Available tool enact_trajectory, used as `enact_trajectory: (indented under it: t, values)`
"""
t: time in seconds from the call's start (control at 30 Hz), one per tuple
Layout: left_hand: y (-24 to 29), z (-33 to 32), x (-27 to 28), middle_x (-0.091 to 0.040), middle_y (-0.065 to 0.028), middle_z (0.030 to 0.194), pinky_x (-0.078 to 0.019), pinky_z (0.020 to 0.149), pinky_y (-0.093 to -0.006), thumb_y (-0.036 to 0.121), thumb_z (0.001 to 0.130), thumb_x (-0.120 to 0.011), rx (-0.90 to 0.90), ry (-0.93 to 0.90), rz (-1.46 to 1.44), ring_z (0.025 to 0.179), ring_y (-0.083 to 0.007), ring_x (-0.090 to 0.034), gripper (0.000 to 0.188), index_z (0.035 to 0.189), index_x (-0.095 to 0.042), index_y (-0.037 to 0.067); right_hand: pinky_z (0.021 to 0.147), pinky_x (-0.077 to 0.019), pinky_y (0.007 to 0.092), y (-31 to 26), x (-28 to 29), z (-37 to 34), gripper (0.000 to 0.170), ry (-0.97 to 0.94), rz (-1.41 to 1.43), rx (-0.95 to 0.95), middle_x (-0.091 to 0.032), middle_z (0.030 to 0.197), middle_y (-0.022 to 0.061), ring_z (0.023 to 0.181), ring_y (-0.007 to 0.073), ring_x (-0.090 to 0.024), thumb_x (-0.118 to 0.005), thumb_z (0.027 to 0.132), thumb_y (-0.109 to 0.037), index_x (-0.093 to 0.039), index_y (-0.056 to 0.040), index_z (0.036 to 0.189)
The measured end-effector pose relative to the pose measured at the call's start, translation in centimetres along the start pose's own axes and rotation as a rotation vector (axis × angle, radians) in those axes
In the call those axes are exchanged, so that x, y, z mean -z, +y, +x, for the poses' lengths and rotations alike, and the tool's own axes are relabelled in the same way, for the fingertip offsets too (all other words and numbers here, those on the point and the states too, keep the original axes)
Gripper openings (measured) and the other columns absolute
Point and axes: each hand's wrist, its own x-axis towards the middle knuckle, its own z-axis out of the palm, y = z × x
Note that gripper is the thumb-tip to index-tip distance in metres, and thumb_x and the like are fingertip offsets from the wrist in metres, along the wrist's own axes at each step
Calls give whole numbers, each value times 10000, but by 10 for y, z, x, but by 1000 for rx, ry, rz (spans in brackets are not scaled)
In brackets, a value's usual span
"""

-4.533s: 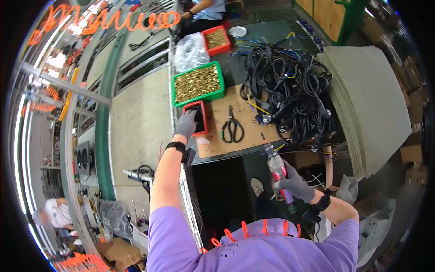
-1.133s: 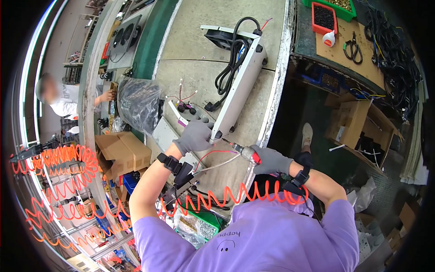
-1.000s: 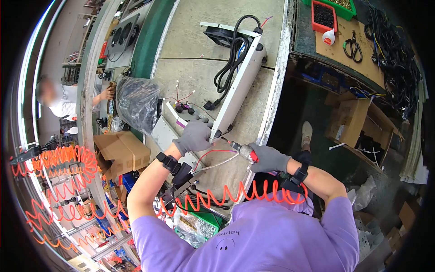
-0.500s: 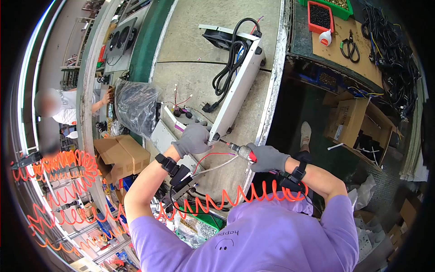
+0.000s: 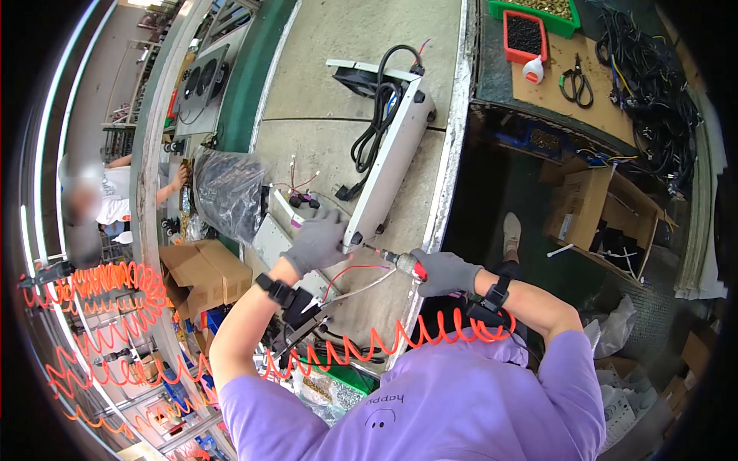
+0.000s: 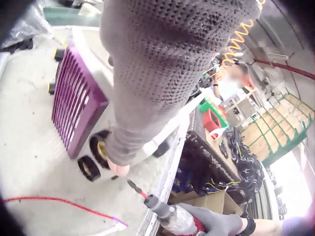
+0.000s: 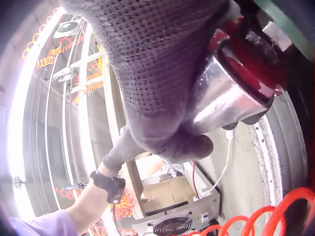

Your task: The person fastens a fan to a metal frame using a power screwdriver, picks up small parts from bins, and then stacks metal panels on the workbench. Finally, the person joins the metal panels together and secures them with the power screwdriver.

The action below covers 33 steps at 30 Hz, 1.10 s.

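My gloved left hand (image 5: pixel 317 242) grips the near end of a long white metal panel (image 5: pixel 396 157), which lies on the bench. In the left wrist view, a bare fingertip (image 6: pixel 118 169) touches beside a black ring with a gold centre (image 6: pixel 100 148), and a second black ring (image 6: pixel 88 168) sits close by. My gloved right hand (image 5: pixel 450 274) holds a red and silver power screwdriver (image 5: pixel 403 263). Its bit (image 6: pixel 134 187) points at the panel's end, just short of the left fingertip in the left wrist view. A black cable (image 5: pixel 369 150) and a fan (image 5: pixel 357 81) are at the panel.
An orange coiled hose (image 5: pixel 369 349) stretches across in front of my body. Loose red wire (image 5: pixel 342 278) lies on the bench (image 5: pixel 307 146) by the hands. On the side table stand a red bin of black parts (image 5: pixel 525 34), a white bottle (image 5: pixel 533 71) and scissors (image 5: pixel 576 86).
My left hand has gone from the red bin to the panel's end; the right hand has brought the screwdriver there too. Over the last second both have stayed at that end.
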Motion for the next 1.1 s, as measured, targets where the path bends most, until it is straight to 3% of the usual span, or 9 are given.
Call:
enact_trajectory:
  t: [0.07, 0.13, 0.2, 0.23, 0.33, 0.4, 0.6, 0.7, 1.1]
  values:
    - [1, -8, 24, -482, -172, 1022, -402, 792, -391, 396, 560, -752, 169, 7, 76, 940, -324, -474, 704, 1105, -493, 32, 663, -466, 419, 5, 7, -13, 620, -10, 18, -6, -594, 796, 226, 738, 380, -592, -612, 647, -276, -387, -2, 1155]
    - [-14, -20, 34, -505, -123, 981, -413, 773, -339, 273, 651, -731, 282, 159, -287, 901, -250, -503, 565, 1103, -489, 35, 680, -466, 410, 12, 21, -36, 612, 33, 169, -3, -595, 831, 227, 765, 381, -590, -619, 637, -291, -399, -5, 1131]
    - [-17, -15, 58, -528, -80, 946, -422, 764, -277, 119, 748, -646, 542, 65, -1293, 888, -175, -530, 428, 1124, -479, 1, 691, -466, 402, 13, 39, -58, 589, 62, 209, -48, -595, 843, 217, 778, 368, -593, -627, 632, -280, -409, -9, 1107]
    - [-17, -8, 57, -555, -71, 949, -437, 764, -241, 10, 802, -527, 470, 223, -1392, 892, -135, -552, 342, 1137, -481, -42, 688, -465, 398, 11, 48, -69, 580, 125, 272, -54, -596, 836, 203, 770, 358, -596, -630, 632, -265, -410, -14, 1106]
    - [10, 29, 67, -577, -102, 971, -464, 771, -278, 18, 842, -473, 336, 236, -1706, 874, -166, -581, 315, 1145, -492, -65, 673, -459, 385, 8, 70, -89, 601, 228, 361, -39, -590, 796, 179, 742, 330, -600, -627, 624, -221, -402, -34, 1149]
    - [33, 62, 62, -593, -123, 960, -492, 749, -322, 24, 883, -432, 282, 165, -1822, 791, -184, -599, 300, 1166, -483, -60, 670, -460, 370, -1, 85, -104, 598, 308, 408, 9, -591, 786, 164, 724, 307, -600, -633, 623, -210, -405, -32, 1147]
    - [95, 105, 73, -593, -83, 830, -477, 555, -248, 120, 917, -452, 417, 97, -1912, 613, -131, -555, 174, 1012, -518, -10, 667, -468, 382, 1, 95, -120, 571, 335, 374, -3, -611, 777, 143, 708, 323, -606, -621, 636, -216, -394, -27, 1124]
    - [99, 106, 62, -557, -35, 693, -386, 403, -221, 195, 910, -494, 429, 64, -2013, 425, -101, -456, 165, 958, -511, 39, 669, -470, 391, 3, 95, -122, 596, 304, 380, 2, -609, 785, 162, 724, 335, -605, -620, 636, -215, -377, -30, 1147]
    - [107, 76, 38, -548, -64, 732, -464, 524, -244, 151, 913, -474, 441, 171, -2459, 582, -138, -545, 164, 1003, -493, 15, 662, -472, 377, -6, 88, -108, 670, 199, 400, 24, -598, 772, 171, 710, 327, -599, -619, 632, -230, -363, -26, 1216]
